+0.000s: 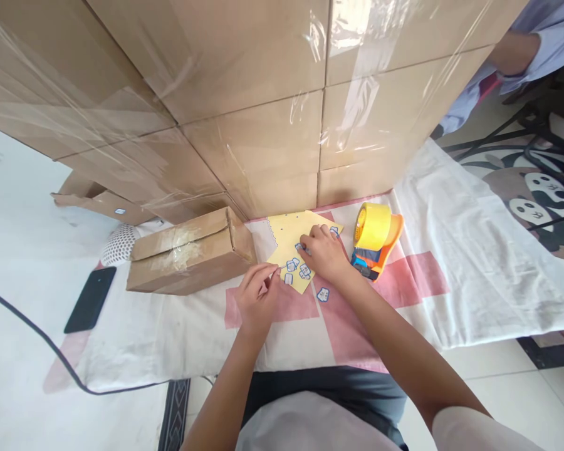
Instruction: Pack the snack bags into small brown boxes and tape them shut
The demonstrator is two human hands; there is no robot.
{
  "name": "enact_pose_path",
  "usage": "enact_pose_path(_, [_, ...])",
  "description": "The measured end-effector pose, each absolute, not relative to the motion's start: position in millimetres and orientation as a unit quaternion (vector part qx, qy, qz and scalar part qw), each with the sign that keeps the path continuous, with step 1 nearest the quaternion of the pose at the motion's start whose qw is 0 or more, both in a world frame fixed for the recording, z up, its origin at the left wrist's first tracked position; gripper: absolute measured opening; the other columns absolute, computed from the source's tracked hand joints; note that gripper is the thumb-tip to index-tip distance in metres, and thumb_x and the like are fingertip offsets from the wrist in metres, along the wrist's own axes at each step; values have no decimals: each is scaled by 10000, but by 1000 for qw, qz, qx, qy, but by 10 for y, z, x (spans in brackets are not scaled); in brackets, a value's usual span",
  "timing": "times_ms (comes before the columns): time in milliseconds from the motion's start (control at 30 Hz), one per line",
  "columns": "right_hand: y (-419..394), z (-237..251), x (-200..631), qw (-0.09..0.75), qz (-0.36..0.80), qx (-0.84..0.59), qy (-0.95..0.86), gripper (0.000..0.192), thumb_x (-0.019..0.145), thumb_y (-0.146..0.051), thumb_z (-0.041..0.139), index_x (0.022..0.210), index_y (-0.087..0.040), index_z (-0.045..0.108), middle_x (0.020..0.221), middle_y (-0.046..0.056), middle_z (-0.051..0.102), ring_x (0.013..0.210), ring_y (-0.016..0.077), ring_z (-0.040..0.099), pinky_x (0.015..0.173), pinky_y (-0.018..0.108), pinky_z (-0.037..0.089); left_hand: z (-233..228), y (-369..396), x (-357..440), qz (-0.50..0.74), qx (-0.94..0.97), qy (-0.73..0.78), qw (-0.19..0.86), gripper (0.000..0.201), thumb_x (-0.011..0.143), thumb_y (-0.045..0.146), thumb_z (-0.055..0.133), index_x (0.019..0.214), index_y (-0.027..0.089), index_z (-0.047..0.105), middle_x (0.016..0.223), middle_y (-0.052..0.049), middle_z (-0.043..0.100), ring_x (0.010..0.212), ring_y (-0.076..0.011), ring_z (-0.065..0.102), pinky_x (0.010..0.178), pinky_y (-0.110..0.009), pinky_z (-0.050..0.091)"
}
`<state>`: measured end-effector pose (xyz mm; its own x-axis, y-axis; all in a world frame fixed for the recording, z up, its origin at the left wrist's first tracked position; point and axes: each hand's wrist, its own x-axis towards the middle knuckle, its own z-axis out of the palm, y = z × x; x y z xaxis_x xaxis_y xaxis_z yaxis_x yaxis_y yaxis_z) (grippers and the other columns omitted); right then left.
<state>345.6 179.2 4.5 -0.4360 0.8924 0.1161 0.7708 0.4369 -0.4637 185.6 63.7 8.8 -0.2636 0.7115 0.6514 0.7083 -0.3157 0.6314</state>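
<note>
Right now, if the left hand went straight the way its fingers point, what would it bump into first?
The left hand would probably meet the blue-edged stickers on the yellow sheet first. Its height is hard to judge, so it might pass above them.

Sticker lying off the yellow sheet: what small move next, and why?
Perhaps draw that sticker onto the yellow sheet with the right hand: it lies alone on the cloth near that hand's wrist, while several others lie on the sheet.
</note>
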Motion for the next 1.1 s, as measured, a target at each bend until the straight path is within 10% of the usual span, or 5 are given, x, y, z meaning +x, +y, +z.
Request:
enact_pose_path(133, [1771, 123, 3480, 212, 136, -525, -813, 593, 837, -318, 715, 1372, -142, 527, 1243, 195, 551, 1179, 344, 494, 939, 458, 460, 115, 555, 1868, 556, 536, 631, 74, 66, 889, 215, 716, 928, 199, 767, 864, -33, 751, 629, -84, 602, 546, -204, 460])
enact_pose_path(333, [1539, 170, 3317, 337, 439, -206, -807, 229, 1003, -360, 533, 977, -188, 684, 848, 23, 648, 758, 123, 586, 708, 254, 454, 96, 496, 1882, 560, 454, 685, 107, 191, 868, 381, 734, 934, 212, 794, 823, -30, 761, 612, -103, 597, 597, -234, 503])
enact_pose_path(533, [1687, 148, 3210, 359, 324, -245, -840, 284, 1046, -335, 447, 934, -185, 661, 858, 43, 664, 791, 141, 591, 727, 266, 421, 198, 362, 1577, 507, 457, 727, 67, 330, 881, 414, 694, 1105, 185, 774, 833, -57, 777, 620, -141, 644, 662, -291, 552])
enact_pose_path(767, [2251, 277, 2738, 238, 175, -197, -935, 330, 1062, -353, 404, 987, -205, 689, 965, 59, 655, 815, 156, 560, 651, 286, 298, 545, 423, 337, 444, 380, 798, -144, 737, 798, 472, 731, 1418, 106, 577, 1556, -238, 362, 1490, -405, 304, 1220, -588, 251])
enact_pose_path(1100, [2294, 95, 2352, 252, 315, -207, -891, 354, 892, -468, 698, 1074, -184, 590, 1172, 80, 594, 1052, 193, 573, 881, 300, 448, 286, 576, -518, 475, 364, 801, -19, 899, 570, 496, 833, 1383, 170, 631, 1312, -128, 500, 1226, -331, 542, 1097, -507, 439])
